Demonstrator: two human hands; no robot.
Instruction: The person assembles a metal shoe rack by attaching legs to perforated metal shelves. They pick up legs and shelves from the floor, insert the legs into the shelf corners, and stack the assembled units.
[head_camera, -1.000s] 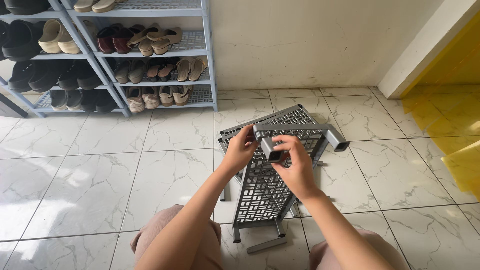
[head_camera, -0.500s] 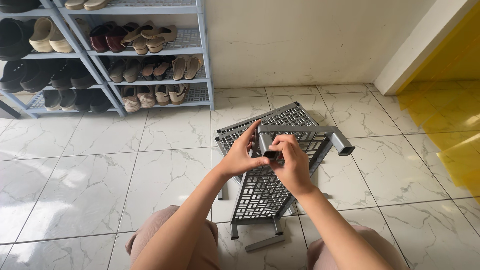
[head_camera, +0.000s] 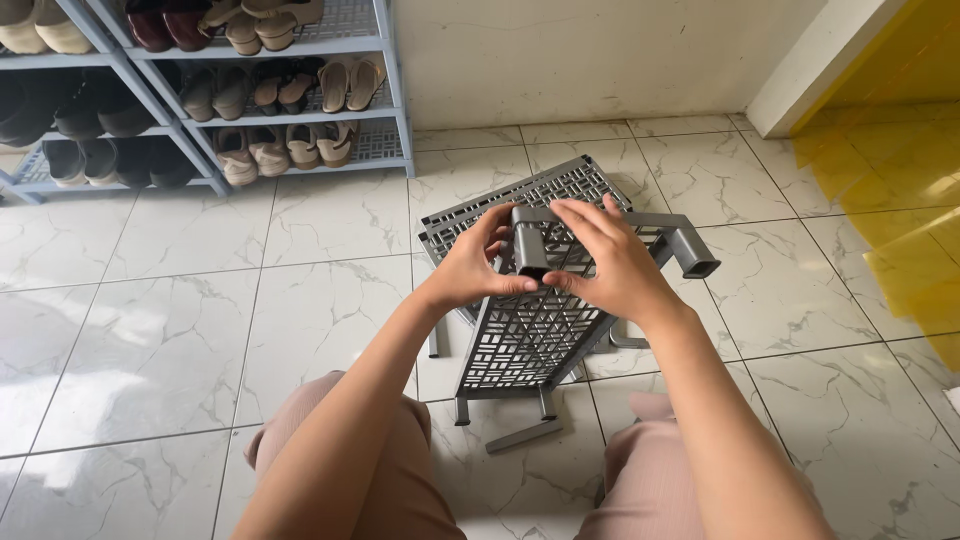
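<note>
A grey plastic lattice shelf panel stands tilted on the tiled floor in front of my knees, with short hollow legs at its corners. My left hand grips the near-left hollow corner post of its top edge. Around the same post from the right side wraps my right hand, fingers spread over it. Another open-ended post sticks out at the panel's right corner. A second lattice panel lies flat on the floor behind the tilted one.
A grey-blue shoe rack filled with sandals and dark shoes stands against the wall at the upper left. Loose grey leg pieces lie on the marble-pattern tiles near my knees. A yellow surface borders the floor at the right.
Both hands have shifted on the panel's top edge and closed around the left corner post. The view has tilted down and moved closer to the panel.
</note>
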